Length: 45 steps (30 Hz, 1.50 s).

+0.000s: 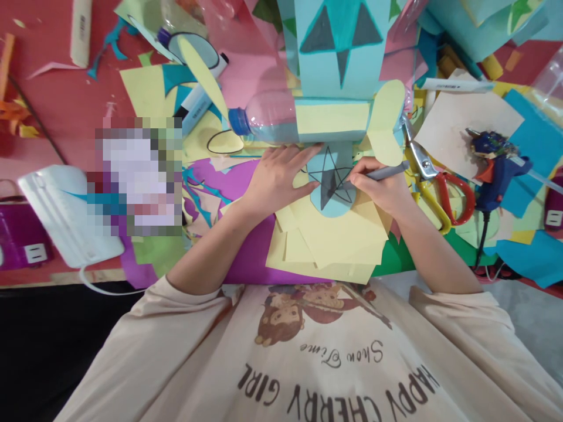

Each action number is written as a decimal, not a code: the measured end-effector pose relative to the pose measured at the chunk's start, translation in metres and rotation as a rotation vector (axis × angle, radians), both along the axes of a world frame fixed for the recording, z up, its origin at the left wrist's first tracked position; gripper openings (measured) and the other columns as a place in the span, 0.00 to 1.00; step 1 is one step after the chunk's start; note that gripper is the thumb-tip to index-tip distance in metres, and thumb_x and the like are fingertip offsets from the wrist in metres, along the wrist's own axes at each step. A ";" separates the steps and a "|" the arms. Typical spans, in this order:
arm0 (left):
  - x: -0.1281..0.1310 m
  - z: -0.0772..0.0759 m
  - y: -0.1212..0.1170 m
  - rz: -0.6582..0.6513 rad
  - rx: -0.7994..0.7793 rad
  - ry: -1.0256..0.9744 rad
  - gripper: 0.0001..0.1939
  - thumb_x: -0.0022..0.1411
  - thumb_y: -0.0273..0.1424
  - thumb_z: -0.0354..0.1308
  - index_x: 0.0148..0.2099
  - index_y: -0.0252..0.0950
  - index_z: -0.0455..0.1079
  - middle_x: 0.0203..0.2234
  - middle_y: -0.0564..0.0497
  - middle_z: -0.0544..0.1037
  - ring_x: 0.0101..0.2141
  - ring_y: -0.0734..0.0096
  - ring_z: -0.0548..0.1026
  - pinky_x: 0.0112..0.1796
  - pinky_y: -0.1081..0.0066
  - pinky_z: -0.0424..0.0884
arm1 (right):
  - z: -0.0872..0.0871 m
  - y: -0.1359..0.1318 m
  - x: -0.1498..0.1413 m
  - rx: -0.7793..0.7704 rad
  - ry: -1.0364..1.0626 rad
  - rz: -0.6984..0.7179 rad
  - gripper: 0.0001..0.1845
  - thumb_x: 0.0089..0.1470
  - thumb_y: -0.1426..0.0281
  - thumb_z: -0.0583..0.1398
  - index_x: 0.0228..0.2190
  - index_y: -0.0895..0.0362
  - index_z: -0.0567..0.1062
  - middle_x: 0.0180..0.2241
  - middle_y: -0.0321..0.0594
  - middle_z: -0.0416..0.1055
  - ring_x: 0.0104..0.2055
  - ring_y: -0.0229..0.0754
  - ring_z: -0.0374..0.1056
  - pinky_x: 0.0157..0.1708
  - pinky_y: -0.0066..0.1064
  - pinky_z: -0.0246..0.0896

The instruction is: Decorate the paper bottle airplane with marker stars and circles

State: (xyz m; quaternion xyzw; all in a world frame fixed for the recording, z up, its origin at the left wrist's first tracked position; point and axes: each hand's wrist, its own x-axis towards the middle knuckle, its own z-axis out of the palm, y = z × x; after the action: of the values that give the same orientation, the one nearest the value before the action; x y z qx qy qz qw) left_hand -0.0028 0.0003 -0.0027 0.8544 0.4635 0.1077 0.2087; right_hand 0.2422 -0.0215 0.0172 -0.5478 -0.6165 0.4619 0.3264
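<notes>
Head view — hands [278,180] at blue paper [338,204], right [385,186] gripping gray marker [389,171].

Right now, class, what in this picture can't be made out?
All in the head view:
- Gray marker: partly hidden by the right hand.
- Left hand: palm hidden by its own back.
- Blue card with dark triangles: cut off by the top edge.
- White stick, upper left: print too small.
- Pixelated patch: contents blurred out.
</notes>
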 end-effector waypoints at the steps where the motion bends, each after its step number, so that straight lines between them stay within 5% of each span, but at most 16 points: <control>1: 0.000 0.000 0.000 -0.001 0.000 0.005 0.30 0.67 0.39 0.57 0.70 0.39 0.66 0.48 0.43 0.80 0.52 0.50 0.77 0.53 0.55 0.70 | -0.001 0.000 0.000 0.006 0.020 -0.034 0.06 0.48 0.70 0.61 0.21 0.53 0.74 0.22 0.33 0.71 0.28 0.38 0.65 0.34 0.36 0.62; 5: 0.001 0.001 0.000 0.002 -0.008 0.016 0.30 0.67 0.39 0.58 0.69 0.39 0.66 0.47 0.43 0.80 0.52 0.49 0.77 0.53 0.55 0.70 | -0.004 0.001 -0.003 0.032 0.078 -0.168 0.08 0.50 0.63 0.64 0.23 0.52 0.75 0.23 0.35 0.73 0.27 0.39 0.64 0.34 0.37 0.66; 12: 0.001 0.001 0.000 0.013 0.001 0.001 0.30 0.66 0.39 0.58 0.69 0.40 0.67 0.46 0.45 0.80 0.51 0.51 0.77 0.53 0.56 0.69 | -0.002 0.001 -0.004 0.023 0.028 -0.138 0.16 0.53 0.53 0.66 0.25 0.52 0.76 0.24 0.35 0.73 0.28 0.39 0.65 0.34 0.37 0.65; 27: 0.001 0.000 -0.001 0.010 0.010 -0.002 0.30 0.66 0.38 0.59 0.69 0.40 0.66 0.46 0.44 0.80 0.50 0.52 0.77 0.53 0.56 0.70 | 0.000 0.000 -0.002 0.018 0.010 -0.043 0.06 0.48 0.70 0.60 0.22 0.52 0.72 0.23 0.33 0.71 0.29 0.39 0.65 0.35 0.36 0.62; 37: 0.000 0.000 0.000 -0.005 0.009 0.019 0.30 0.68 0.39 0.58 0.70 0.39 0.66 0.47 0.44 0.80 0.51 0.52 0.78 0.53 0.57 0.69 | 0.002 0.000 0.001 0.021 -0.030 0.015 0.08 0.49 0.71 0.59 0.20 0.53 0.69 0.22 0.32 0.70 0.28 0.37 0.63 0.35 0.35 0.59; 45: 0.000 -0.001 0.000 -0.002 0.021 0.022 0.31 0.68 0.39 0.59 0.70 0.39 0.65 0.47 0.44 0.80 0.51 0.52 0.78 0.53 0.58 0.69 | -0.004 0.003 -0.002 0.006 0.052 -0.077 0.07 0.51 0.65 0.62 0.24 0.53 0.73 0.23 0.33 0.67 0.28 0.39 0.63 0.35 0.36 0.64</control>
State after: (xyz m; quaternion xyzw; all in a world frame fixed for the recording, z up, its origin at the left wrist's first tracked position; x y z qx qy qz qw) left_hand -0.0025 0.0007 -0.0041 0.8582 0.4636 0.1029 0.1948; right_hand 0.2405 -0.0189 0.0130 -0.5578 -0.5879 0.4611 0.3614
